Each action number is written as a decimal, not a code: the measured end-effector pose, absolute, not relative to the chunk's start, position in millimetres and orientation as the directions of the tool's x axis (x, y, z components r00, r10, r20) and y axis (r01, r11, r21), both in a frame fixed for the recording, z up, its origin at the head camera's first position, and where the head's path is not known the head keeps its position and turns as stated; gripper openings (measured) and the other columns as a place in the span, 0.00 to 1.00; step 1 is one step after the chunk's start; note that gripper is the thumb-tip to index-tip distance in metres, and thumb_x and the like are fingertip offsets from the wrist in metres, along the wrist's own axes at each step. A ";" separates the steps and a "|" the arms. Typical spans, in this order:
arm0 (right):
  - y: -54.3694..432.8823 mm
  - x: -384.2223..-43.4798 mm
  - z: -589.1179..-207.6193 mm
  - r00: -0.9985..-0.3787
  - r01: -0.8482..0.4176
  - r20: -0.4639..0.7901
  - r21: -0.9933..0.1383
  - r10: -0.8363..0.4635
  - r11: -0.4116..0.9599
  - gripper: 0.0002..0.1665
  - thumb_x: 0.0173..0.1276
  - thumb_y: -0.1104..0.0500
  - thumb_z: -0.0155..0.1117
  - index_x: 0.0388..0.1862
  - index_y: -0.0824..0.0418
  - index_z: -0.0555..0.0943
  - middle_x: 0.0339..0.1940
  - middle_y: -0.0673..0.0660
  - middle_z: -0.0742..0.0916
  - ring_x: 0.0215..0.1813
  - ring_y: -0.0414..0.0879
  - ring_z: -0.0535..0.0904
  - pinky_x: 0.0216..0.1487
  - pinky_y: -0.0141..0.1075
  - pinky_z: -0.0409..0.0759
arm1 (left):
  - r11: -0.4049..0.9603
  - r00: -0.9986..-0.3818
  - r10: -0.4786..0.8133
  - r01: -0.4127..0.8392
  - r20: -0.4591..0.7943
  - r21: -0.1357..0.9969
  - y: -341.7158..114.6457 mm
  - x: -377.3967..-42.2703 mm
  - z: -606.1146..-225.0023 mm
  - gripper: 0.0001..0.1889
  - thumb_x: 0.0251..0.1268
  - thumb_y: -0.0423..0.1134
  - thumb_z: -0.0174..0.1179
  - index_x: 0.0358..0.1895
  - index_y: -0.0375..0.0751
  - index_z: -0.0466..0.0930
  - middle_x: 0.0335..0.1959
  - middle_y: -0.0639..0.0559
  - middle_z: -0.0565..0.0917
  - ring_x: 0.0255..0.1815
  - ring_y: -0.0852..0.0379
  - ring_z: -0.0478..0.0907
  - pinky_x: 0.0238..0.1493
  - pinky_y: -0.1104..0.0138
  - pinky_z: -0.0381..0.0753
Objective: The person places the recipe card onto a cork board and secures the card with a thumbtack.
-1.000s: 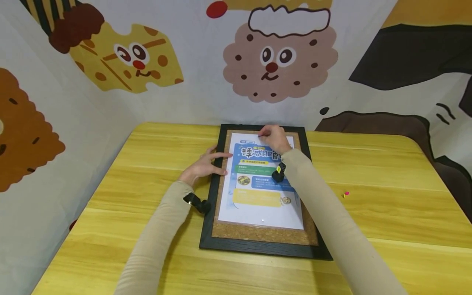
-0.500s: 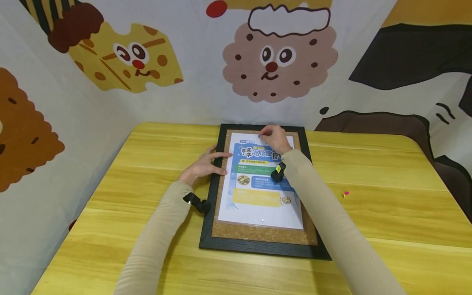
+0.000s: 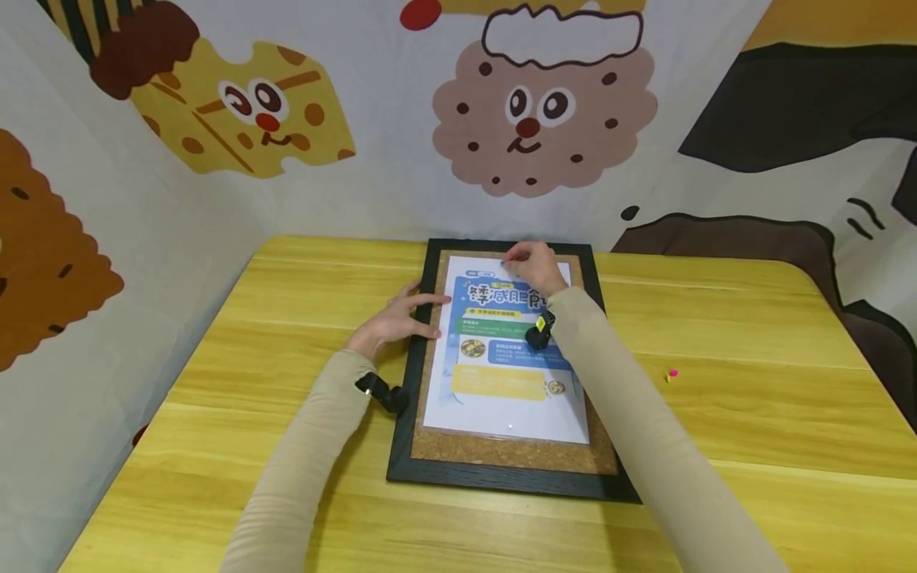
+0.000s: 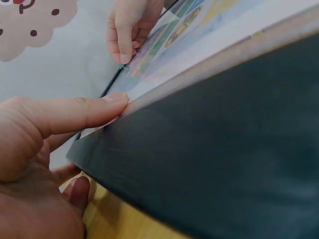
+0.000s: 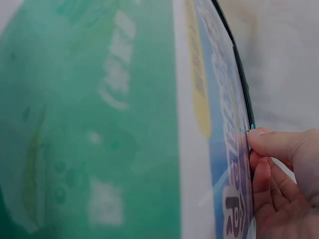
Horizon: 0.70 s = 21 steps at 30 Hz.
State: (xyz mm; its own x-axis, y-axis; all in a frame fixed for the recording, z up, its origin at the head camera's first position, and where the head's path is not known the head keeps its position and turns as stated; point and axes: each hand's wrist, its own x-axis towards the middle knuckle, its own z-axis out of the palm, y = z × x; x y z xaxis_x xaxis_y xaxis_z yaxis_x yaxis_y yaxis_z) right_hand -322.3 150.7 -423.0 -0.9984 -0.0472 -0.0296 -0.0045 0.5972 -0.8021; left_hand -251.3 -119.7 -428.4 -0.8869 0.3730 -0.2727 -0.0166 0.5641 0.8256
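Observation:
A printed poster [image 3: 473,410] in a clear sleeve lies on a cork board [image 3: 501,454] with a black frame [image 3: 516,483]. At the poster's top edge my right hand [image 3: 533,267] pinches a small teal push pin [image 5: 252,126] between thumb and fingertips. Part of its thin metal needle shows in the right wrist view. My left hand [image 3: 392,322] spreads over the frame's left side, fingertips on the poster's left edge. In the left wrist view, one extended digit of the left hand [image 4: 75,114] presses the poster's edge, while other fingers are beside the frame.
Pink [image 3: 673,372] and yellow [image 3: 669,379] push pins lie on the wooden table [image 3: 752,414] to the right of the board. A small white dot [image 3: 510,426] shows near the poster's bottom edge. Behind the table hangs a cartoon-printed cloth [image 3: 387,199].
The view has shifted very slightly. Both hands keep their places, the right still pinching the push pin at the poster's top edge.

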 end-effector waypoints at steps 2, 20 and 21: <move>150.0 -322.1 -422.9 -0.998 -0.005 -0.029 -0.798 -0.047 0.603 0.06 0.69 0.64 0.62 0.42 0.61 0.83 0.44 0.58 0.82 0.47 0.51 0.73 0.53 0.45 0.70 | 0.561 -0.886 0.375 -0.018 -0.273 0.828 -119.5 -251.5 -429.0 0.34 0.53 0.35 0.71 0.67 0.50 0.73 0.78 0.47 0.36 0.75 0.35 0.32 0.67 0.36 0.40; 145.9 -324.5 -420.1 -0.998 0.043 -0.064 -0.784 -0.011 0.619 0.07 0.68 0.63 0.64 0.42 0.63 0.85 0.43 0.59 0.84 0.46 0.51 0.75 0.51 0.44 0.73 | 0.567 -0.888 0.371 -0.015 -0.271 0.824 -118.5 -250.4 -428.5 0.34 0.53 0.35 0.71 0.67 0.50 0.73 0.78 0.47 0.36 0.75 0.35 0.31 0.66 0.35 0.39; 145.7 -324.4 -419.5 -0.998 0.042 -0.065 -0.783 -0.014 0.621 0.07 0.68 0.63 0.64 0.42 0.64 0.85 0.43 0.59 0.84 0.46 0.51 0.75 0.51 0.43 0.74 | 0.568 -0.888 0.371 -0.014 -0.271 0.823 -118.7 -250.3 -428.6 0.34 0.53 0.35 0.71 0.67 0.50 0.73 0.78 0.47 0.36 0.75 0.35 0.31 0.66 0.35 0.39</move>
